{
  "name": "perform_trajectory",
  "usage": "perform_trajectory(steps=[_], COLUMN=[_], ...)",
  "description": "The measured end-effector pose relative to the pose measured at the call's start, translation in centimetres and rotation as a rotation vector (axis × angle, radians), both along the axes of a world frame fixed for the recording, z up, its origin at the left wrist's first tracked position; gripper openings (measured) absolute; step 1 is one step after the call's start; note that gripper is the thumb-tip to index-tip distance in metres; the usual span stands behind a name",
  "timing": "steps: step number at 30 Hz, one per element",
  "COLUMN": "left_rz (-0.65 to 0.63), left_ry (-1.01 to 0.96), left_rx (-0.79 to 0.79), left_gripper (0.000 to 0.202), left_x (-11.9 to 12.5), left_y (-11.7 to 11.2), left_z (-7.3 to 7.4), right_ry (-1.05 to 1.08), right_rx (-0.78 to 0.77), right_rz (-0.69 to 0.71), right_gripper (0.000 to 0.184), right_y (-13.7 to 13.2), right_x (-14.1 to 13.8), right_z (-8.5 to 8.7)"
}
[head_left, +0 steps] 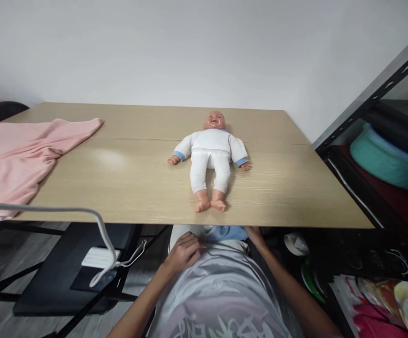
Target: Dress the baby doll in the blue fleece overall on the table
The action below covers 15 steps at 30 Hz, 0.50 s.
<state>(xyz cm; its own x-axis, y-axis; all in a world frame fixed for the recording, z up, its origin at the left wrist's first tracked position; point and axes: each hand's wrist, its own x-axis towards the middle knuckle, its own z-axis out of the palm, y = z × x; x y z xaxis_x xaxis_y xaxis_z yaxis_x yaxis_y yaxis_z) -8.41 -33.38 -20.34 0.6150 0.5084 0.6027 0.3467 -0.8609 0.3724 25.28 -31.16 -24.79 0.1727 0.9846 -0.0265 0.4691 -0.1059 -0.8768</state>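
A baby doll (211,150) lies on its back on the wooden table (147,188), head toward the wall and feet near the front edge. It wears a white suit with blue cuffs, and its arms are spread. Below the table edge, my left hand (187,251) rests on my lap with its fingers curled; whether anything is in them is hidden. A blue cloth (230,233) lies across my lap between my hands, partly under the table. My right hand (255,234) is at the cloth's right end, its fingers hidden by the table edge. Neither hand touches the doll.
A pink cloth (20,159) drapes over the table's left end. In front of it, a white cable (94,216) crosses above a black chair (59,281) holding a white adapter (100,257). On the right stands a shelf with a teal basin (387,157).
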Motion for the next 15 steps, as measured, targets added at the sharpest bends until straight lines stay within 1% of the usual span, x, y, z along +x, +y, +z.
perform_trajectory(steps=[2,4,6,7,9,10,11,13,15], left_rz=[-0.02,-0.045,-0.067,-0.076,-0.095,-0.101,-0.103,-0.094,-0.089], left_ry=[0.001,-0.023,-0.074,-0.101,-0.153,-0.176,-0.203,-0.24,-0.249], left_rx=[-0.021,-0.012,-0.005,-0.012,-0.048,-0.074,-0.102,-0.18,-0.308], left_gripper=[0.03,0.033,0.035,0.036,0.038,0.038,0.039,0.038,0.039], left_x=[-0.2,-0.2,-0.1,-0.1,0.2,0.4,0.6,1.3,2.3], left_y=[-0.4,-0.9,-1.4,-1.6,-1.7,-1.6,-1.4,-0.5,1.0], left_z=[0.4,1.1,2.2,2.9,4.7,5.8,7.1,10.0,13.1], right_ry=[0.035,0.073,0.111,0.126,0.144,0.138,0.126,0.123,0.122], right_rx=[-0.007,-0.006,-0.016,-0.021,-0.003,0.036,0.095,0.24,0.355], right_rz=[0.01,0.072,0.178,0.251,0.443,0.538,0.598,0.628,0.633], right_gripper=[0.046,0.045,0.04,0.037,0.031,0.027,0.023,0.023,0.026], right_y=[-1.6,-3.5,-5.1,-5.8,-6.5,-6.5,-6.4,-5.5,-3.9], right_x=[-0.7,-1.8,-2.8,-3.1,-3.3,-3.2,-2.9,-2.2,-1.6], right_z=[0.7,1.9,3.7,4.9,8.0,9.8,11.8,16.2,20.6])
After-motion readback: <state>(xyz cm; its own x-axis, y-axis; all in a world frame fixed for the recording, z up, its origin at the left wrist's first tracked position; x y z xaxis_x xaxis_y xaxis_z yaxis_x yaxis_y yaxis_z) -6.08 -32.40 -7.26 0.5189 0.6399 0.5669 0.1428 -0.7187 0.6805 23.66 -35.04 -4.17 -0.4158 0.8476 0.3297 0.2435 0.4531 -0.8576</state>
